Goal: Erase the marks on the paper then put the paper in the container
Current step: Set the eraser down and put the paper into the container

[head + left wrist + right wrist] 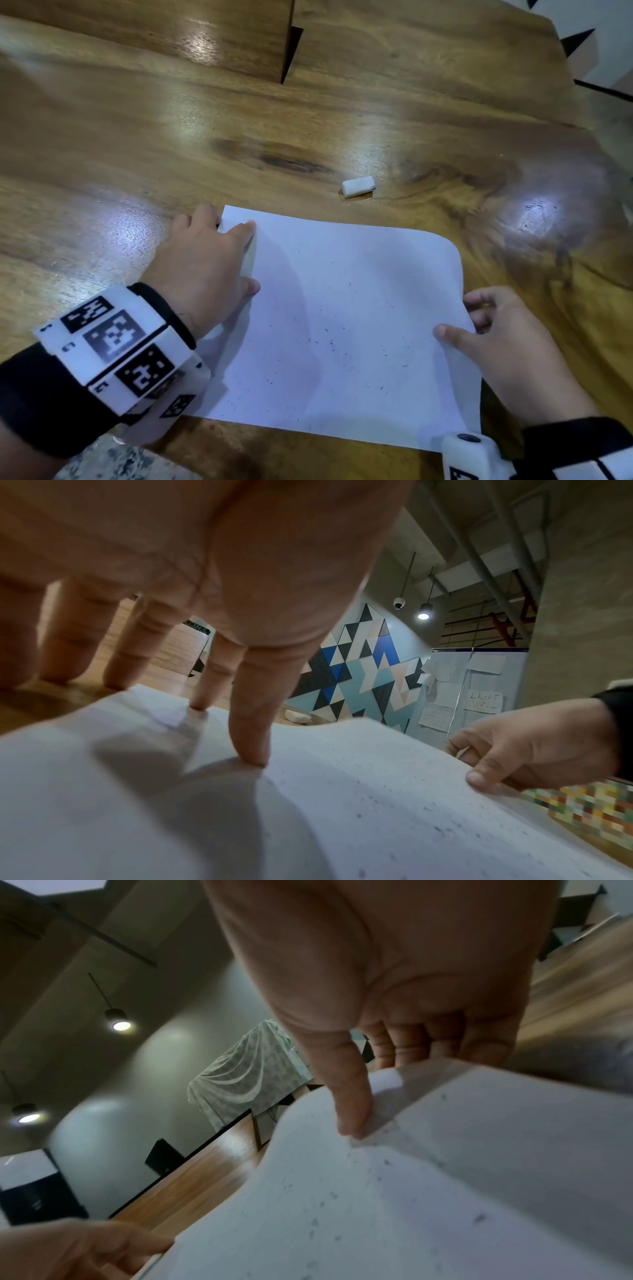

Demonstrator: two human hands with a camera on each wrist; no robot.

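A white sheet of paper (342,325) lies on the wooden table (137,154), dotted with small dark crumbs and specks. My left hand (236,253) presses its left edge with straight fingers: the index fingertip and thumb (250,737) touch the sheet, and the other fingers rest on the wood. At the right edge, which curls up off the table, my right hand (479,325) pinches the paper with the thumb (349,1102) on top and the fingers underneath. A small white eraser (358,186) lies alone on the table just beyond the paper's far edge, in neither hand.
A tall wooden panel or box wall (205,34) stands at the far side of the table. The table's right edge (582,96) runs past a patterned wall. A speckled floor shows at the near left corner.
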